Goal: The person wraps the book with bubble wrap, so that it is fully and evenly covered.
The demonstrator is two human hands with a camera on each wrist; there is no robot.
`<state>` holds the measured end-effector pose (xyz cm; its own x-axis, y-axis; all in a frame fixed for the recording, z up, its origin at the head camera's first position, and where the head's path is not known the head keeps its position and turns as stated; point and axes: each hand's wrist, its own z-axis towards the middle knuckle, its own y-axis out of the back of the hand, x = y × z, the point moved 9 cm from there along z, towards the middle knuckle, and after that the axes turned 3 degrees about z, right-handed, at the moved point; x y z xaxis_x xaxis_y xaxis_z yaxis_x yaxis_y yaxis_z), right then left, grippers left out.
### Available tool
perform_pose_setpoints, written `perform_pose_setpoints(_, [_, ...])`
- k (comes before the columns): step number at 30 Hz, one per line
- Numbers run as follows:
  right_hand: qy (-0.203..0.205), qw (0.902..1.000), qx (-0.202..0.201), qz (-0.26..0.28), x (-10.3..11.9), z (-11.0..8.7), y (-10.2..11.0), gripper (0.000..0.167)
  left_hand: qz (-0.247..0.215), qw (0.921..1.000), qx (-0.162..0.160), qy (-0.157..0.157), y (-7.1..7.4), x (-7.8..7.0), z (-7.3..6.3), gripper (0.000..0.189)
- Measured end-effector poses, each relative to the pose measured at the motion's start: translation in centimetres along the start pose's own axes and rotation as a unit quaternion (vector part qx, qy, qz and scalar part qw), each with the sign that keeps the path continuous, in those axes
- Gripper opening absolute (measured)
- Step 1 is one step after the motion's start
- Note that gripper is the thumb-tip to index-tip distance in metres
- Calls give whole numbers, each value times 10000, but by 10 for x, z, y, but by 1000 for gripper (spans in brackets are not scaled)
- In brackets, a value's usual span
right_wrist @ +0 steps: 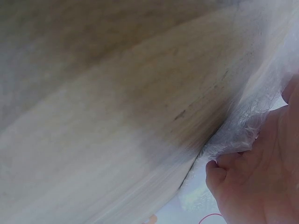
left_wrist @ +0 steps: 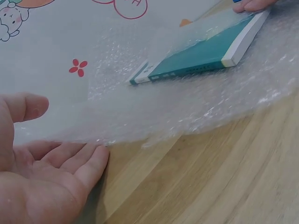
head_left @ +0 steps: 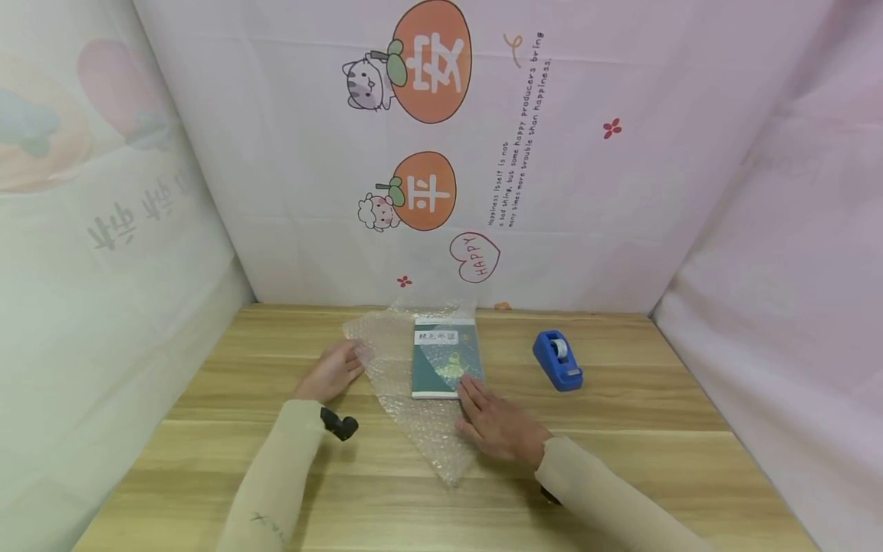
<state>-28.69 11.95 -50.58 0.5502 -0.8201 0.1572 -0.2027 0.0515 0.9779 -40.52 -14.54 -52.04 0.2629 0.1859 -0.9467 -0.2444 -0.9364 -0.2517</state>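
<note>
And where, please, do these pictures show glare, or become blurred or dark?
Head view: small glints on the bubble wrap; left wrist view: glints again, lettering on the book too soft to read; right wrist view: tabletop blurred, darker near the top.

Across a printed backdrop (head_left: pixel 566 199), 安 is marking the larger orange fruit (head_left: pixel 431 61) and 平 the smaller one (head_left: pixel 425 192), a red heart (head_left: pixel 474 257) is bearing "HAPPY," and small print (head_left: pixel 524 138) is reading, "Happiness itself is not a bad thing, but some happy producers bring many times more trouble than happiness." A white label (head_left: pixel 436 337) on the green book (head_left: pixel 429 376) is carrying dark characters too small to read.
</note>
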Motion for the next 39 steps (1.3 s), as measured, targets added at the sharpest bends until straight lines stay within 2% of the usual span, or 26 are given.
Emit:
perform_pose_setpoints(5, [-8,10000,37,-8,-1,0,-2,73,-152,9999,-64,-7,-7,3,5,54])
perform_pose_setpoints(12, [31,10000,-12,-27,1,-1,-1,73,-616,9981,-47,-25,-20,7,13,57])
perform_pose_setpoints(16, [22,10000,-13,8,2,-2,-1,73,-864,9961,26,-163,-26,8,17,59])
perform_pose_setpoints(20, [3,10000,-6,19,3,-2,0,73,-935,9952,34,-296,-33,6,18,61])
perform_pose_setpoints(31, [66,9999,-26,-113,6,-3,4,72,-851,9956,-157,-371,-46,-1,18,60])
perform_pose_setpoints(39, [68,9999,-37,-153,5,-4,3,73,-911,9947,-26,-481,-59,-8,20,59])
